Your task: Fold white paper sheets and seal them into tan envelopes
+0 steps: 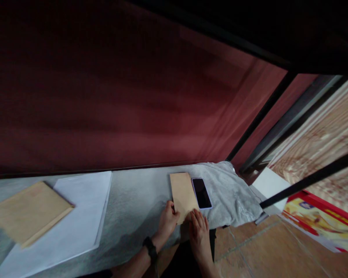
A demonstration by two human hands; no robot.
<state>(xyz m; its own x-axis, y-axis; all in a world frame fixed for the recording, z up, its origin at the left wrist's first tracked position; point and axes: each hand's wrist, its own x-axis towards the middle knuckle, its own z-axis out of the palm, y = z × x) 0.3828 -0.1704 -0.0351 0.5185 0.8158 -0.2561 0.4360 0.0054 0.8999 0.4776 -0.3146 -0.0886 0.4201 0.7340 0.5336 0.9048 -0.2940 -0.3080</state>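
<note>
A small brown paper envelope or bag [183, 193] lies on the grey cloth-covered surface, upright in front of me. My left hand [168, 219], with a black watch on the wrist, pinches its lower left edge between thumb and curled fingers. At the lower right corner, my right hand [199, 231] rests with its fingers over the paper, close together; its thumb is not clearly seen. A phone [202, 193] with a dark screen and a pale purple case lies just right of the paper.
Larger brown envelopes [31, 212] lie on white paper sheets [87, 208] at the left. Grey cloth [229, 193] bunches at the right end. A dark red panel [133, 116] stands behind. Black metal bars and a red and yellow box [321, 220] are on the right.
</note>
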